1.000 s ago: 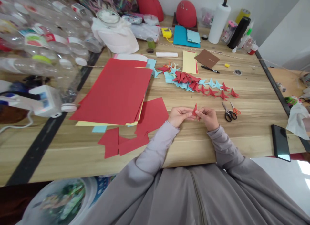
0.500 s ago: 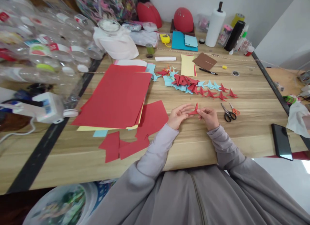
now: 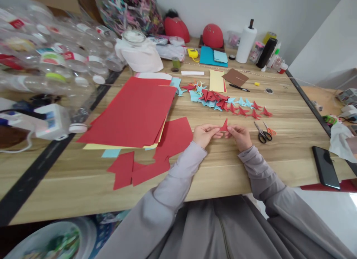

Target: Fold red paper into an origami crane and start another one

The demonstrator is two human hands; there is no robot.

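A small folded red paper piece [image 3: 224, 125], with one point sticking up, is held between my two hands above the table. My left hand [image 3: 205, 134] pinches its left end between thumb and fingers. On the other side, my right hand [image 3: 239, 136] grips the right end with thumb and forefinger. Beyond the hands lie several finished red folded shapes [image 3: 242, 111] and light blue ones [image 3: 242, 101] of a similar pointed form. Left of my hands is a large stack of red paper sheets [image 3: 131, 114], with cut red pieces [image 3: 150, 172] in front of it.
Black scissors [image 3: 262, 135] and orange scissors [image 3: 270, 130] lie right of my hands. A phone [image 3: 325, 166] rests near the right front edge. Plastic bottles [image 3: 69, 60] crowd the left. A black pen [image 3: 240, 88] and brown paper [image 3: 235, 77] are farther back.
My left fingers, spread out earlier, have closed onto the left end of the red paper piece. The right hand keeps its pinch. The view has shifted slightly.
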